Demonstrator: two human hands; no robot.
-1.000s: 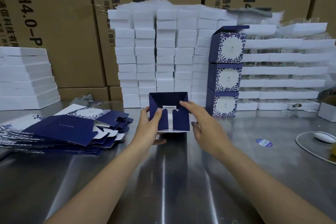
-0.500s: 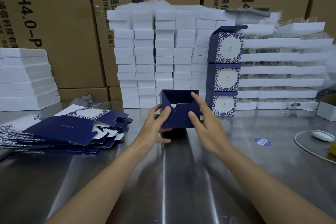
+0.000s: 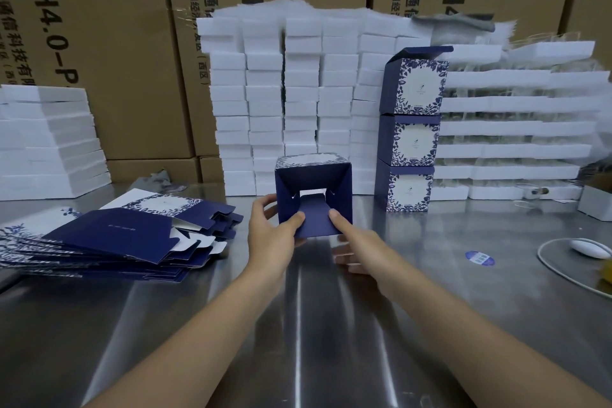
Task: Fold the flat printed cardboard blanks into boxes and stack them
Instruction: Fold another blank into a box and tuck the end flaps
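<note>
Gaping toward the wearer, the box (image 3: 342,189) has left hand (image 3: 270,235) gripping, right hand (image 3: 356,242) seemingly pressing straight-fingered.

The box (image 3: 313,175) I am folding sits upright in front of me with its open end facing me. It is navy, with a white top panel edged in blue leaves. The side and top flaps are folded part-way in around a square gap. My left hand (image 3: 271,235) grips its left side, thumb on the lower flap, and my right hand (image 3: 357,242) presses that flap with a straight forefinger. To the left, a fanned pile of flat blanks (image 3: 116,235) lies on the worktop (image 3: 298,325), navy with leaf-printed white panels. To the right and further back, three finished boxes (image 3: 410,139) stand in one column, the top one's lid flap raised.
</note>
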